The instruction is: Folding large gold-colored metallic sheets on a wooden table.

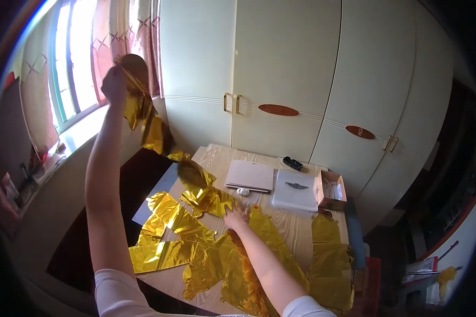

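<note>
Closest to me are my white sleeves, then the right hand (236, 215) lying flat, fingers spread, on the heap of gold foil balloons (217, 253) covering the near half of the wooden table (291, 224). Left hand (115, 84) is raised well above the table toward the window, fingers pinched shut on one crinkly foil balloon strand (148, 124). I'd lift slowly and keep the heap pinned, since that thin, shiny film probably tears easily.
</note>
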`<action>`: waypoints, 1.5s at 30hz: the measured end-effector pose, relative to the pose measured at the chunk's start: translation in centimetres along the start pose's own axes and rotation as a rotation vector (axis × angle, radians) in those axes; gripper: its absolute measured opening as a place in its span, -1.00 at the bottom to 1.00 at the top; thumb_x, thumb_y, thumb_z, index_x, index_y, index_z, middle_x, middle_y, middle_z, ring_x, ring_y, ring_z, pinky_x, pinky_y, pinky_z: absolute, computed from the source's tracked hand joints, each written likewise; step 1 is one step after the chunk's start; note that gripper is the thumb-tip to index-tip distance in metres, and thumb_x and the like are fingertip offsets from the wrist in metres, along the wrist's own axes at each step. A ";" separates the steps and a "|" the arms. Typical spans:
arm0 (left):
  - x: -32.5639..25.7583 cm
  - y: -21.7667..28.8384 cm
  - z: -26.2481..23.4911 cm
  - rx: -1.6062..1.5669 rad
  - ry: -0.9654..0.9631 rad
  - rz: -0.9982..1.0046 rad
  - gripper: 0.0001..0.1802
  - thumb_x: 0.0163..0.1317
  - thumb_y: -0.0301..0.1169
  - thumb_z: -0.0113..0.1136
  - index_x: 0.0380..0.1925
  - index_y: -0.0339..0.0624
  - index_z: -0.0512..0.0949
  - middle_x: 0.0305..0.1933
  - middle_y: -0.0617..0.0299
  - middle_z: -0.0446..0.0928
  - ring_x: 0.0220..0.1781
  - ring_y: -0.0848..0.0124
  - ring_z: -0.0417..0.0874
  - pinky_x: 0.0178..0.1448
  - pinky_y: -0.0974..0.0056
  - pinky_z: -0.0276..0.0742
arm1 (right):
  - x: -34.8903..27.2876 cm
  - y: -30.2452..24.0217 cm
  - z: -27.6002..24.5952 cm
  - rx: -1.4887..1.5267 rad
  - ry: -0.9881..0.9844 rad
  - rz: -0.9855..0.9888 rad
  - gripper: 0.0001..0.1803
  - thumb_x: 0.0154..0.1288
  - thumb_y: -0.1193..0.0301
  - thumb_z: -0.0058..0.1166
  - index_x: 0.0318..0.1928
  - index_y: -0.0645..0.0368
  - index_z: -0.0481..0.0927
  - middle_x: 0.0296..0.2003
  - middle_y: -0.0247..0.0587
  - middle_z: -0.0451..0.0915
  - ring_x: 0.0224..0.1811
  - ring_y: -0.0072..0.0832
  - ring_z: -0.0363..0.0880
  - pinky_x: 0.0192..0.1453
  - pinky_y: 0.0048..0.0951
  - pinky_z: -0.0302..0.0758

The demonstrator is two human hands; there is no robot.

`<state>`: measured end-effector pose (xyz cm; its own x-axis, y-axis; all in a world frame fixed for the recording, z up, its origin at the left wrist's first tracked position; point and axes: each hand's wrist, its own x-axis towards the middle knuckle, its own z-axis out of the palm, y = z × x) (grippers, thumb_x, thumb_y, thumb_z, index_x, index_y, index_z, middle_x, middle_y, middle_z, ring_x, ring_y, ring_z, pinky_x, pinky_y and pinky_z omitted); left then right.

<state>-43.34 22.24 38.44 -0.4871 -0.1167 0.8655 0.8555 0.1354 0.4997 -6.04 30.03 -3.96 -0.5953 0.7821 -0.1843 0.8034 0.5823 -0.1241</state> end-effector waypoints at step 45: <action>-52.3 21.6 -35.2 -0.641 -1.261 1.013 -0.78 0.06 -0.30 0.16 -0.31 -0.14 0.52 -0.56 0.39 0.41 -0.56 0.47 0.53 -0.48 0.37 0.46 | -40.7 9.0 5.5 2.041 0.057 0.004 -0.20 0.38 0.25 0.10 0.46 0.10 -0.05 0.30 -0.02 0.25 0.33 -0.33 0.28 0.34 -0.31 0.32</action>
<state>6.80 -3.41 2.81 0.6812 0.5773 0.4502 0.6589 -0.7515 -0.0333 25.47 2.21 -2.94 -0.5612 0.8105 -0.1679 -0.3777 -0.4312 -0.8194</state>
